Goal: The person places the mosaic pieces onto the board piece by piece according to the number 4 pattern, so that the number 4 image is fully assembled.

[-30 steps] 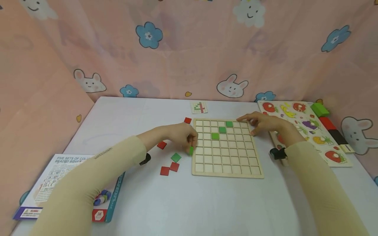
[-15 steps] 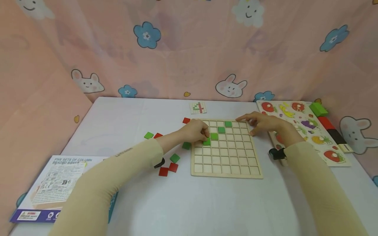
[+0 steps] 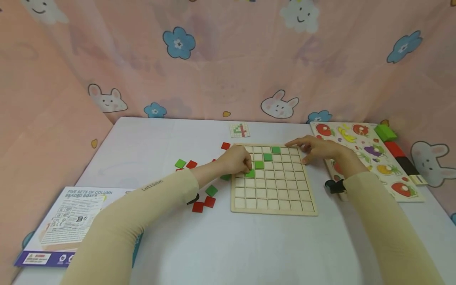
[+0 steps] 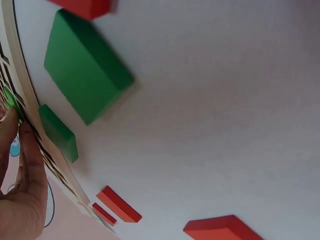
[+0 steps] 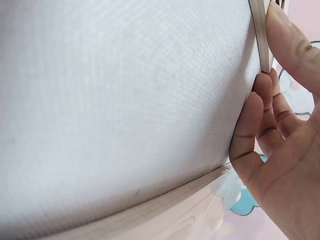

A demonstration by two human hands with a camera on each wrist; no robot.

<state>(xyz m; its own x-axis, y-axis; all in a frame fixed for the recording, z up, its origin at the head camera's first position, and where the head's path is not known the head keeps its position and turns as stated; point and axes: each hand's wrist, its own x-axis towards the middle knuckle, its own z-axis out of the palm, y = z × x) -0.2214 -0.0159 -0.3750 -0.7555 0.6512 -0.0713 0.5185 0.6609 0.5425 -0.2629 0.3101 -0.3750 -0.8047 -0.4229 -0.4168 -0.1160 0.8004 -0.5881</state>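
My left hand is over the left side of a wooden grid board. Its thumb and fingers pinch a green square tile, which lies low at one of the board's cells; the left wrist view shows the same tile at the fingertips. Three more green tiles, such as the one nearest the far edge, sit in cells running diagonally up to the right. My right hand holds the board's far right corner, thumb on the side and fingers bent around the edge.
Loose red tiles and green tiles lie left of the board. A small pattern card lies behind it. A fruit puzzle board and coloured blocks are at right, a printed box at left.
My left hand has carried the green tile from beside the board's left edge rightward onto a cell, then lowered it slightly. The right hand has stayed at the corner.
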